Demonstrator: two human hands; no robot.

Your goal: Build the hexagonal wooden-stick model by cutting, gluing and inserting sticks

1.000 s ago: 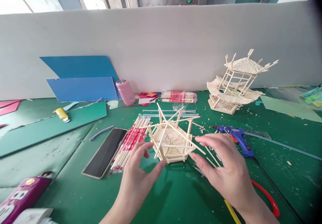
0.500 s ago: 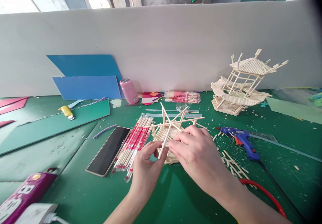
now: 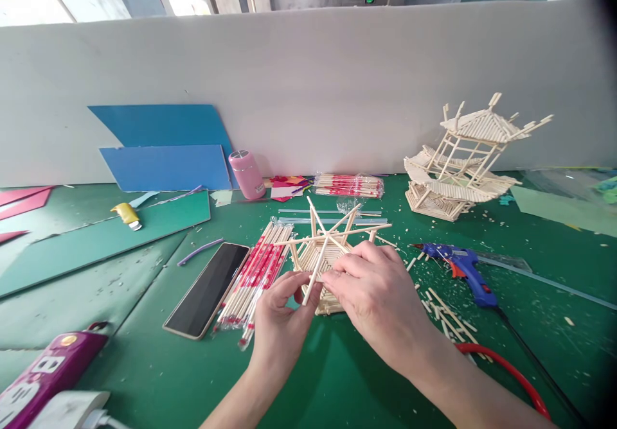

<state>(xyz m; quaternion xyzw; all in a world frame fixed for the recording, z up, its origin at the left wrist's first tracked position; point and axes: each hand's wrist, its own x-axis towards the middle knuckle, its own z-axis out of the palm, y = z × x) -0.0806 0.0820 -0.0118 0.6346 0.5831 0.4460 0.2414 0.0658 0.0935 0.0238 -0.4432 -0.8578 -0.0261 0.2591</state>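
Note:
A small open frame of pale wooden sticks (image 3: 328, 234) stands on the green table, its top sticks crossing like a star above a stick-lined base (image 3: 311, 260). My left hand (image 3: 283, 316) pinches near the front end of the wooden stick (image 3: 317, 268) that slopes toward me. Beside it, my right hand (image 3: 378, 291) has its thumb and fingers pressed together at the same stick, their tips close to my left fingers. Whether a smaller piece lies between the right fingertips is hidden. Part of the base is covered by my hands.
To the right lie a blue glue gun (image 3: 457, 267), loose stick pieces (image 3: 450, 316) and a red cable (image 3: 511, 368). A finished-looking stick pavilion (image 3: 457, 166) stands behind. On the left are wrapped sticks (image 3: 255, 271), a phone (image 3: 208, 289), a yellow cutter (image 3: 127, 214) and a power strip (image 3: 53, 368).

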